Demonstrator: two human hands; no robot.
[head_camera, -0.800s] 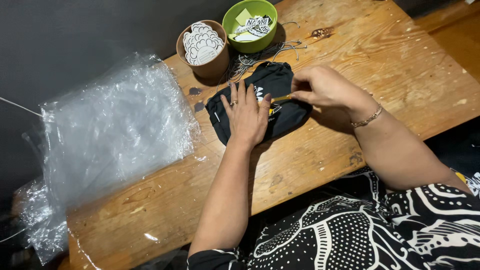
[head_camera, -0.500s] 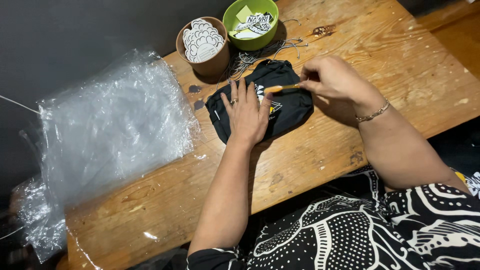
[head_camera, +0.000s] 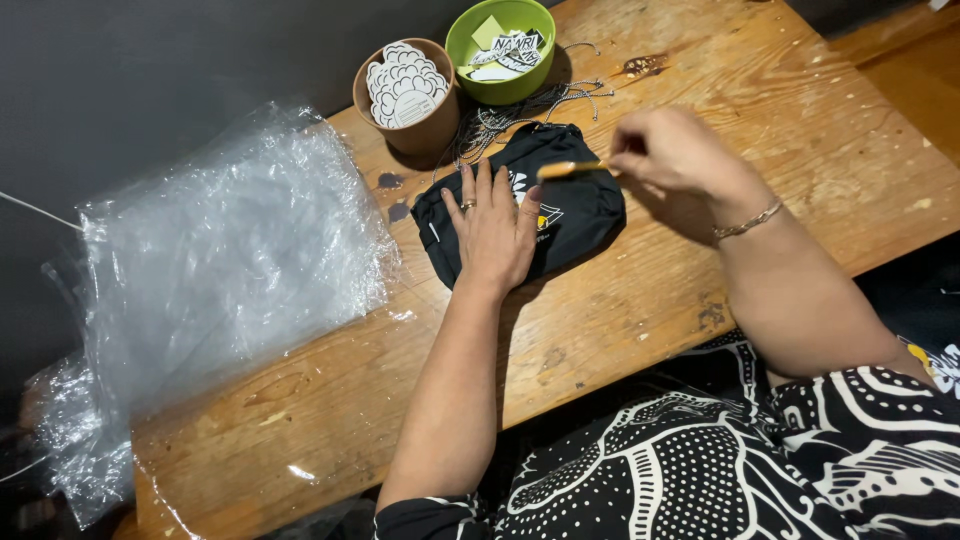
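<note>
Your left hand (head_camera: 492, 228) lies flat, fingers spread, palm down. Your right hand (head_camera: 680, 155) hovers raised, fingers pinched, wrist bent.

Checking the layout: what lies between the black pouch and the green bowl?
In the head view, a tangle of thin metal chains lies on the table between the pouch and the bowl.

Black pouch (head_camera: 575, 215) partly under left hand (head_camera: 495, 230), plastic bags (head_camera: 215, 280) cut off left
</note>
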